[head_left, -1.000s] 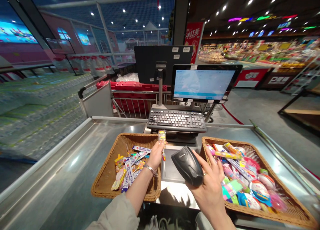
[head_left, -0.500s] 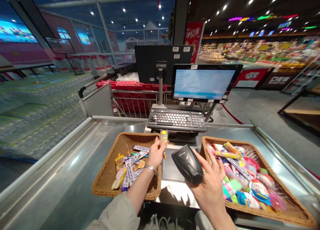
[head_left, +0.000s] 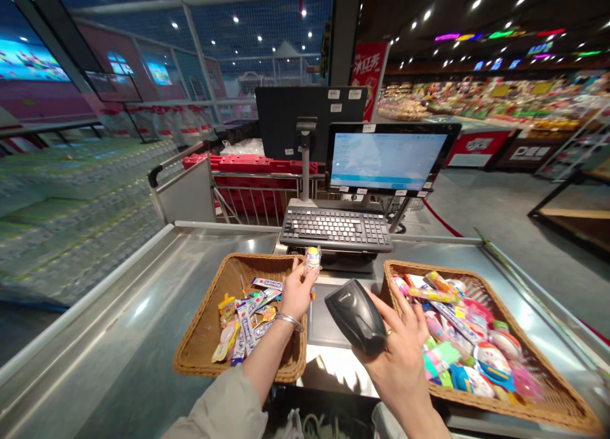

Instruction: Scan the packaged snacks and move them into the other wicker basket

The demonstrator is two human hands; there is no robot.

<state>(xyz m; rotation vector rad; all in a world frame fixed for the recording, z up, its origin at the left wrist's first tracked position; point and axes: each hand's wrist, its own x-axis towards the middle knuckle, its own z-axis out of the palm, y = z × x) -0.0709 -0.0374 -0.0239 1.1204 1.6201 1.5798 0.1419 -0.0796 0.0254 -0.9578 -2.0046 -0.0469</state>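
Between the fingertips of my left hand (head_left: 298, 291) is a small candy packet (head_left: 313, 257) in clear wrap with a yellow and white label, raised just below the keyboard. My right hand (head_left: 400, 334) is closed around a black barcode scanner (head_left: 357, 315), whose head points up and left toward the packet. Under my left forearm stands a wicker basket (head_left: 195, 344) holding several wrapped candy sticks (head_left: 246, 328) and small sweets. To the right, a second wicker basket (head_left: 562, 404) is heaped with colourful packets and round toy-like candies (head_left: 495, 363).
A black keyboard (head_left: 337, 228) sits behind my hands, below a lit monitor (head_left: 388, 159). Another screen (head_left: 305, 121) faces away. The metal counter (head_left: 119, 337) has raised edges. A shopping cart (head_left: 257, 194) stands beyond it, and stacked bottles (head_left: 86, 216) are on the left.
The candy packet has turned slightly in my left fingers. The scanner in my right hand has shifted a little to the left. Both baskets look the same.
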